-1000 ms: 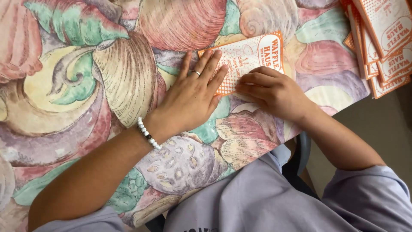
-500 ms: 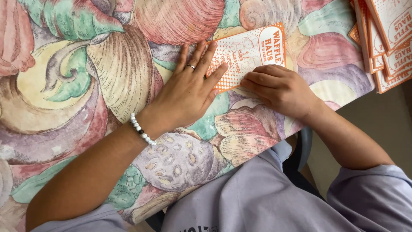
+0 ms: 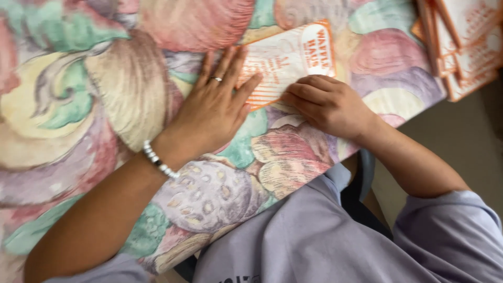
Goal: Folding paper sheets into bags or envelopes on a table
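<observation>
A white paper bag with orange print (image 3: 285, 60) lies flat on a table covered by a pastel shell-patterned cloth (image 3: 78, 94). My left hand (image 3: 217, 107), with a ring and a white bead bracelet, lies flat with fingers spread, pressing on the bag's left end. My right hand (image 3: 327, 105) is curled, its fingertips pushing down along the bag's near edge. Neither hand lifts the bag.
A stack of similar white-and-orange paper bags (image 3: 466, 42) lies at the table's far right corner. The table edge (image 3: 293, 183) runs diagonally just in front of my grey-lilac shirt (image 3: 325, 236). Tan floor (image 3: 461, 136) shows to the right.
Both hands and the bag stay together almost unmoved. My left fingers have slid slightly along the bag, and the view has shifted a little.
</observation>
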